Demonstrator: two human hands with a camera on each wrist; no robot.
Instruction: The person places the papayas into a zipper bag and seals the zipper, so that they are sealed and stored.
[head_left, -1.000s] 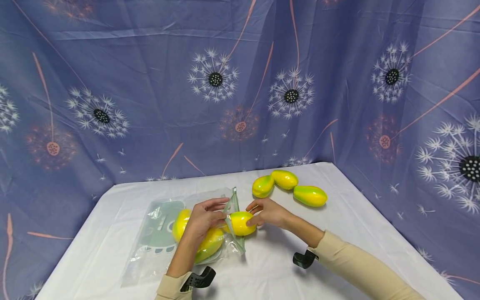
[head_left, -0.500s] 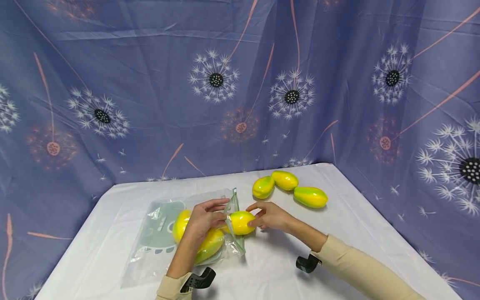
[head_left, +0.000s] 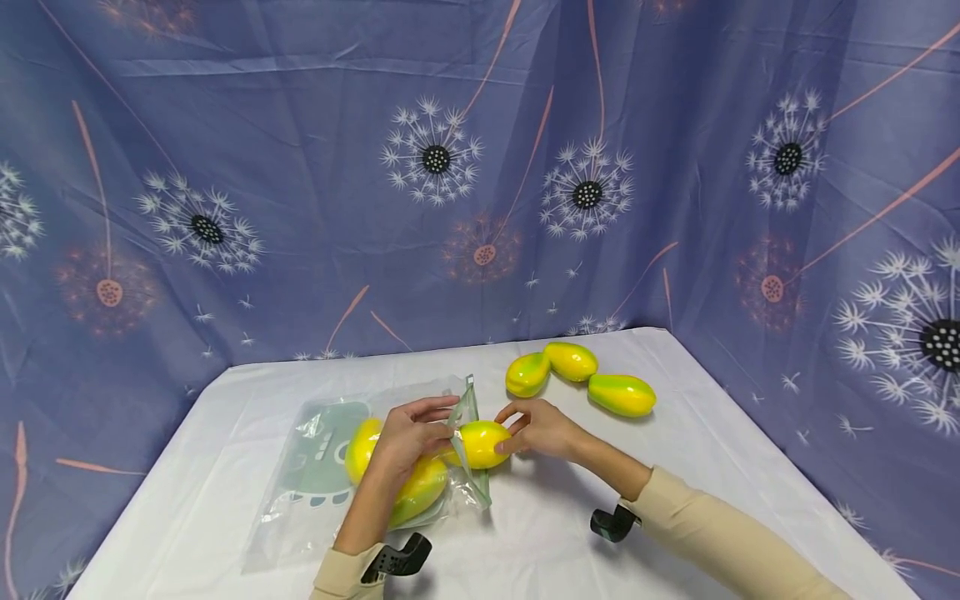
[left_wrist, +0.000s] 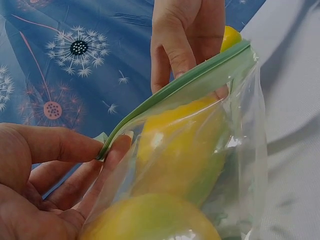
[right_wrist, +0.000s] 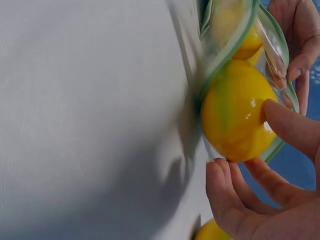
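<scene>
A clear zip bag [head_left: 273, 533] with a green zip edge [left_wrist: 200, 69] lies on its side, its mouth facing right. My left hand [head_left: 408, 437] pinches the rim of that mouth between thumb and fingers. Halfway through the opening is a glossy yellow-green papaya [head_left: 486, 444]. My right hand [head_left: 542, 429] grips its outer end, thumb on one side and fingertips underneath, as the right wrist view shows. Inside the bag lie a papaya [head_left: 422, 493] and another papaya [head_left: 360, 454], partly hidden behind my left hand and forearm.
Behind my right hand, three more papayas rest on the white-covered table [head_left: 720, 467]: a short papaya [head_left: 527, 374], a papaya touching it [head_left: 571, 362], and a papaya farther right [head_left: 622, 395]. A dandelion-print curtain [head_left: 337, 208] hangs along the table's back and right sides.
My right hand's fingers shift slightly on the papaya's outer end. The papaya stays at the bag's mouth with little visible movement, and my left hand keeps its hold on the rim.
</scene>
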